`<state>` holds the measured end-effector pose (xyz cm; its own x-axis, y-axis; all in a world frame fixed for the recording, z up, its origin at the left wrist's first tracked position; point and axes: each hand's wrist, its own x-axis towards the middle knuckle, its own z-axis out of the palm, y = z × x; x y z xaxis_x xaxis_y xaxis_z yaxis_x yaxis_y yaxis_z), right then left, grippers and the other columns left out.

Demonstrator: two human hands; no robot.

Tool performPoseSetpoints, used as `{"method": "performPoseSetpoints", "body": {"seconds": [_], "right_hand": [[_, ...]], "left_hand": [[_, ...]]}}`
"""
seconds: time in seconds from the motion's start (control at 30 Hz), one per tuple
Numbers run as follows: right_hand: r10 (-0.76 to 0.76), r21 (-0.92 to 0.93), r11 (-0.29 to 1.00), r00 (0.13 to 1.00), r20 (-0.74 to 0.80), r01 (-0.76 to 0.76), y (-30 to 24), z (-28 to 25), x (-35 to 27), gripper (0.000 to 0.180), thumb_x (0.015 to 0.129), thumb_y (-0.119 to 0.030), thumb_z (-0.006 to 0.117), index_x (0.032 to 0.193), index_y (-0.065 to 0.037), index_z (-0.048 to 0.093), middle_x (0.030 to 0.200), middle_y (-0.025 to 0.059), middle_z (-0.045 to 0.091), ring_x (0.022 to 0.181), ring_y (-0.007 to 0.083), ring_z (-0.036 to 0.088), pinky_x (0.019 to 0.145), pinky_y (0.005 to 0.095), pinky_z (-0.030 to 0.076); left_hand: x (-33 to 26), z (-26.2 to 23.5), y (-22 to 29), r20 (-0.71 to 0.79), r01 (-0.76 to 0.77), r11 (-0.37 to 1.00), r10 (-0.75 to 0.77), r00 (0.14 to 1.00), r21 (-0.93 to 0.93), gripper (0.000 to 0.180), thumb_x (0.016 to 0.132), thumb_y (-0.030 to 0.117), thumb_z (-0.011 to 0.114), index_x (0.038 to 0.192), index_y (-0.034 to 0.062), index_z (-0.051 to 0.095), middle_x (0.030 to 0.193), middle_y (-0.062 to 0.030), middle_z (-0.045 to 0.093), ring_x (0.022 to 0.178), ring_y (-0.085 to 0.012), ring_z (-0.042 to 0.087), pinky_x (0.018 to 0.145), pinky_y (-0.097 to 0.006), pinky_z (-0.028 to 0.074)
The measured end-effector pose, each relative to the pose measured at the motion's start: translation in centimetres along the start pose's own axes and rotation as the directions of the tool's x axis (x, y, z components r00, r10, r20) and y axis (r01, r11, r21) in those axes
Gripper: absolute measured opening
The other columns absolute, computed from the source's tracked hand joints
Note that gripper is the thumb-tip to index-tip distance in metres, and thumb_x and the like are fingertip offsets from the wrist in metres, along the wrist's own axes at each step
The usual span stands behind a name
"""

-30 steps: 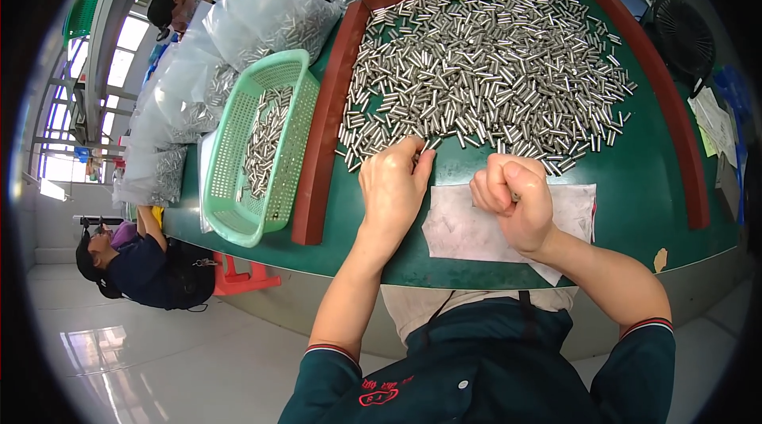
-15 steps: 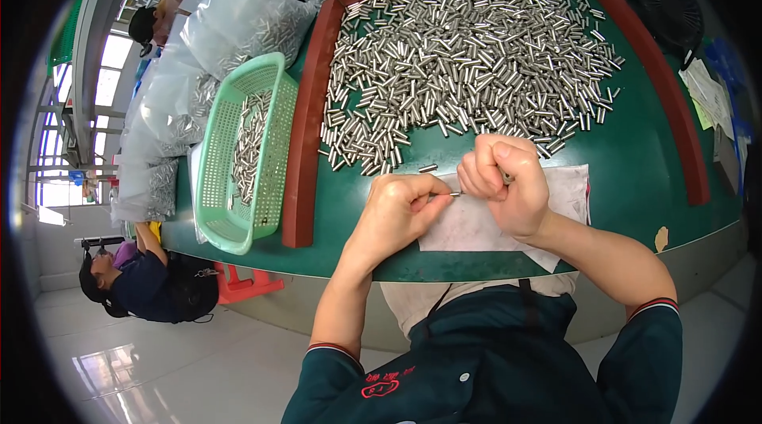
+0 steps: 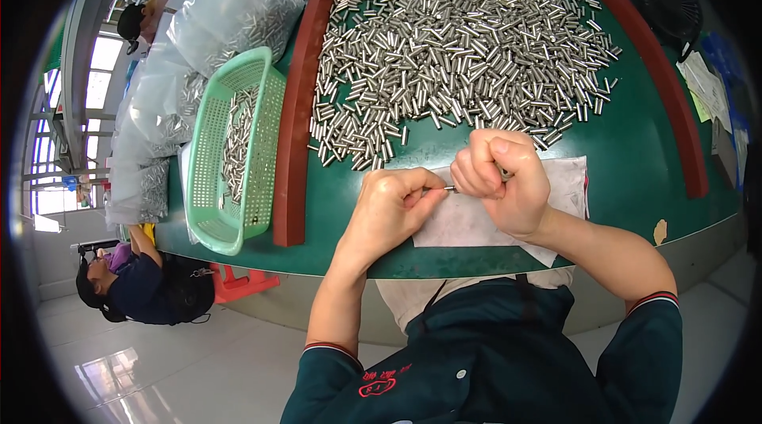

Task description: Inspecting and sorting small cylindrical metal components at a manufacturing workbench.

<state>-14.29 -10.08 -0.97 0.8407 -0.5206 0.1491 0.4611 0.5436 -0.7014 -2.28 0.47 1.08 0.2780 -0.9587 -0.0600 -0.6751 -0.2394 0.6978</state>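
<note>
Hands meet over a white cloth (image 3: pixel 476 221) spread at the near edge of the green bench (image 3: pixel 635 178); the left hand (image 3: pixel 387 210) pinches one end of a small metal pin (image 3: pixel 450 188) between thumb and fingertips, and the right hand (image 3: pixel 502 179) is closed in a fist, its grip curled round what seems to be more pins, one end showing at the knuckles; the pin held between the two hands lies level and just above the cloth, which likely sits there so that a dropped piece stays close and does not roll off the edge. Behind the hands a broad heap of metal pins (image 3: pixel 460 51) covers the bench, fenced by a reddish-brown raised border (image 3: pixel 295 114) that keeps the loose pieces from spilling sideways; the heap's near fringe lies just beyond the cloth, within easy reach. Outside the border, to the left, a pale green perforated basket (image 3: pixel 234 146) holds a thinner layer of pins, set apart from the heap; clear plastic bags (image 3: pixel 214 19) of more pins are piled behind it. Another person in dark clothes (image 3: pixel 135 289) sits low on the floor beyond the bench's left end.
</note>
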Motion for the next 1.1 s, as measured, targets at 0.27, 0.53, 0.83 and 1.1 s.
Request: {"method": "performPoseSetpoints", "body": {"seconds": [0.27, 0.53, 0.83, 1.1], "right_hand": [[-0.042, -0.06, 0.997, 0.999, -0.011, 0.041, 0.49, 0.02, -0.25, 0.036, 0.082, -0.025, 0.037, 0.051, -0.009, 0.029, 0.043, -0.0017, 0.027, 0.04, 0.0086, 0.02, 0.041, 0.0247, 0.019], [-0.013, -0.048, 0.999, 1.0, 0.006, 0.013, 0.19, 0.11, -0.43, 0.037, 0.083, -0.026, 0.036, 0.051, -0.009, 0.028, 0.044, -0.002, 0.026, 0.041, 0.0082, 0.019, 0.042, 0.0246, 0.018], [-0.047, -0.054, 0.997, 0.999, 0.026, 0.049, 0.38, 0.0, -0.23, 0.036, 0.084, -0.025, 0.036, 0.052, -0.009, 0.028, 0.044, -0.0021, 0.026, 0.041, 0.0081, 0.018, 0.042, 0.0246, 0.018], [-0.047, -0.28, 0.959, 0.999, 0.02, 0.051, 0.53, 0.42, -0.27, 0.03, 0.079, -0.017, 0.039, 0.054, -0.002, 0.032, 0.05, 0.0008, 0.029, 0.047, 0.0091, 0.025, 0.042, 0.026, 0.022]], "left_hand": [[0.17, 0.09, 0.06, 0.0, -0.006, 0.999, 0.006, 1.0, -0.032, 0.007, 0.068, 0.003, 0.065, 0.073, -0.0003, 0.061, 0.051, -0.0103, 0.051, 0.041, -0.0149, 0.046, 0.042, -0.027, 0.037], [-0.09, 0.21, -0.14, -0.029, -0.053, 0.998, 0.051, 0.998, -0.038, 0.006, 0.069, 0.004, 0.064, 0.071, 0.0005, 0.061, 0.054, -0.011, 0.055, 0.043, -0.0198, 0.052, 0.044, -0.029, 0.04], [0.07, 0.2, -0.02, -0.021, -0.02, 0.999, 0.019, 1.0, -0.046, 0.005, 0.068, 0.003, 0.064, 0.07, 0.0005, 0.061, 0.054, -0.0111, 0.054, 0.043, -0.0201, 0.051, 0.044, -0.029, 0.04], [0.23, 0.32, -0.15, -0.005, -0.025, 0.999, 0.025, 1.0, -0.043, 0.005, 0.068, 0.002, 0.063, 0.068, -0.0008, 0.059, 0.053, -0.0122, 0.052, 0.043, -0.0219, 0.05, 0.043, -0.03, 0.039]]}}
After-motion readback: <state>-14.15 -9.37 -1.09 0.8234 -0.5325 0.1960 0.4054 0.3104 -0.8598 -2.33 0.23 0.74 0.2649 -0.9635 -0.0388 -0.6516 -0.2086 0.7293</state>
